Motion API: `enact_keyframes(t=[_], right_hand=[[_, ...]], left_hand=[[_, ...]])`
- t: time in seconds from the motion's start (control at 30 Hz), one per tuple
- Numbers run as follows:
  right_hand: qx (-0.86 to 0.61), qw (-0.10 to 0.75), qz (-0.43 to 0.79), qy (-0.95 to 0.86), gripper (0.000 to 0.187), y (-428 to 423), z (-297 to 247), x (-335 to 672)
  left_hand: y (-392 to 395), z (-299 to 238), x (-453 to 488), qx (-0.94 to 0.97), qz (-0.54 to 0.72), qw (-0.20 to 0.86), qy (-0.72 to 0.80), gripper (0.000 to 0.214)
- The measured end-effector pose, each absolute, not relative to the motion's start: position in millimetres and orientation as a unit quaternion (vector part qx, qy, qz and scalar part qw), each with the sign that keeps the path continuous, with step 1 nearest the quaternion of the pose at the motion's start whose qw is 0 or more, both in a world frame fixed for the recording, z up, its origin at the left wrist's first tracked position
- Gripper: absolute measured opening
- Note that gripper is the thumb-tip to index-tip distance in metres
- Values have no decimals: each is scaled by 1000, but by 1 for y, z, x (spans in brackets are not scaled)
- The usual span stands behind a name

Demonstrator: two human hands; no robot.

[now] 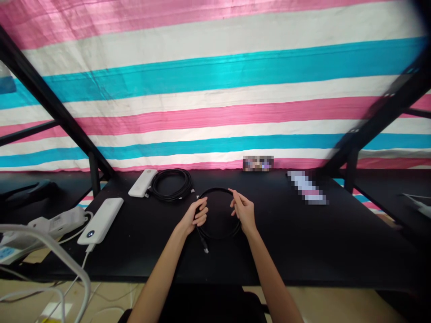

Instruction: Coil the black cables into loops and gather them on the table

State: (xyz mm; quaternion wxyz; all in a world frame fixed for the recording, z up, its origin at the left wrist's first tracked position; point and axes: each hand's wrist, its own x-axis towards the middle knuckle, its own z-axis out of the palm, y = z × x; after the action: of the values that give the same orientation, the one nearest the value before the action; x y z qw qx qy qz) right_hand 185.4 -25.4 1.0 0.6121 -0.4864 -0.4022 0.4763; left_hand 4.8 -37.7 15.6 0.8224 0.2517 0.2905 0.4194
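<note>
A black cable (pixel 220 236) is looped into a ring above the black table, held between both hands. My left hand (pixel 196 214) closes its fingers round the left side of the ring. One plug end (pixel 205 249) hangs down below that hand, its tip light metal. My right hand (pixel 243 208) pinches the ring's upper right side with thumb and fingers. Farther back and to the left lies a second black cable (pixel 171 197) in a wider coil, with light connector ends showing at its rim. It rests beside a white power bank (pixel 142 183).
Another white power bank (pixel 101 222) with a cable plugged in lies at the left, near a white power strip (pixel 63 222). A thick white tube (pixel 81 273) curves across the lower left. Blurred-out items (pixel 307 188) lie at the back right. Slanted black frame bars (pixel 57 103) flank the table (pixel 303 251).
</note>
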Motion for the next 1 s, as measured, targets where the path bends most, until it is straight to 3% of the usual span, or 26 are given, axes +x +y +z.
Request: enact_keyframes(t=[0.43,0.8,1.0], right_hand=[[-449,665,516,-301,40,-25,8,182],[-448,692,497,-270,46,-23,7,186],[-482,680,476,-279,47,-18,-5,181]], left_hand=[[-37,18,11,169,544,793,217,23],[-41,12,25,228,501,791,268,61],[-35,12,36,277,532,742,300,64]])
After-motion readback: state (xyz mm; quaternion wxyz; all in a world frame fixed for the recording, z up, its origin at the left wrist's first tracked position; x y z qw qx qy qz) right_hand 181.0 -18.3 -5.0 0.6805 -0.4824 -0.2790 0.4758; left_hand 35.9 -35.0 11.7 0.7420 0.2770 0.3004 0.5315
